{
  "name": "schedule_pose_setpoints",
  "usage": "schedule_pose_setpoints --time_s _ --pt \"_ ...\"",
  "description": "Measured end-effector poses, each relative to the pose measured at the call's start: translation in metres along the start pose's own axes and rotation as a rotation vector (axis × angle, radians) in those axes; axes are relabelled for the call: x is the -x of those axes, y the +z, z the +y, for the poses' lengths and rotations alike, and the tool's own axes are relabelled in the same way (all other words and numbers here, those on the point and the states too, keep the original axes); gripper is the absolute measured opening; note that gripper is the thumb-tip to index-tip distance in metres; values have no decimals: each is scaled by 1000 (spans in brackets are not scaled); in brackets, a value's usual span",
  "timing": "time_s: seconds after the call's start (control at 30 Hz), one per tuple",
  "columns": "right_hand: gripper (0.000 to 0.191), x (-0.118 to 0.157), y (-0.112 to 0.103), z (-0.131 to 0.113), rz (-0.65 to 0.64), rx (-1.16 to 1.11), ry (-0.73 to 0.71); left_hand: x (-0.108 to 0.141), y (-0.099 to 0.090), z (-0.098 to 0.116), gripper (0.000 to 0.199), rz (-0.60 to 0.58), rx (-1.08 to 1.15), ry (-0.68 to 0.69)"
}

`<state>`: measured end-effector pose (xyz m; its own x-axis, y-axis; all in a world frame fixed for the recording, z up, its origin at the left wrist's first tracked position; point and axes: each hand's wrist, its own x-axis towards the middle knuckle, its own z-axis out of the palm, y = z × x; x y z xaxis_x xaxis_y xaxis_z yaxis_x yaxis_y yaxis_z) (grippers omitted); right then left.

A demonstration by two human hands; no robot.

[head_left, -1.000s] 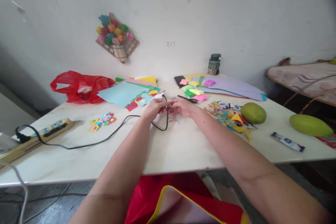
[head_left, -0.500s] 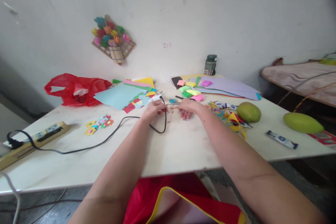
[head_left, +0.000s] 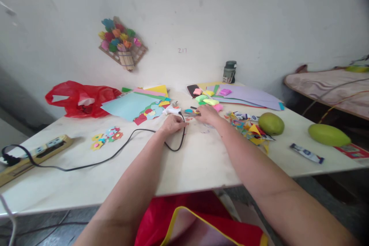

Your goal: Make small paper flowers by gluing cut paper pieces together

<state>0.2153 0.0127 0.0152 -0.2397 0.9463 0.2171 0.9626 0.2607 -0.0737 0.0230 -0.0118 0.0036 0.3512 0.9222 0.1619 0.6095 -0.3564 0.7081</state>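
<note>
The thin grey thing (head_left: 192, 114) lay toward the middle of the table (head_left: 198, 161), at the fingertips of my right hand (head_left: 208, 115); it was too blurred to name. Half a second earlier those fingers hung lower; now the hand had reached a little farther, toward the soft colourful packets (head_left: 211, 102). The fingers were bent, and I couldn't tell how firmly they gripped. My left hand (head_left: 172, 124) was curled with its tips near together, perhaps on a scrap; I couldn't tell. The white glue gun (head_left: 172, 111) lay just beyond it, its black cord (head_left: 137, 131) looping close by. Paper scraps (head_left: 253, 130) crowded my right forearm; between my forearms, bare tabletop ran to the near edge.
</note>
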Motion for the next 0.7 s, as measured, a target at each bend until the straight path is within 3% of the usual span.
schedule_pose_setpoints --time_s 0.17,0.33,0.57,0.7 --pt "37 0 6 -2 -4 53 -76 0 2 -1 30 3 -38 1" --pt "32 1 -3 -2 5 107 -78 -2 5 -4 27 13 -48 -3" --pt "26 3 -14 7 -214 92 31 -2 6 -3 27 26 -71 -3" --pt "28 0 -9 8 -110 34 -4 -2 7 0 26 41 -138 11"
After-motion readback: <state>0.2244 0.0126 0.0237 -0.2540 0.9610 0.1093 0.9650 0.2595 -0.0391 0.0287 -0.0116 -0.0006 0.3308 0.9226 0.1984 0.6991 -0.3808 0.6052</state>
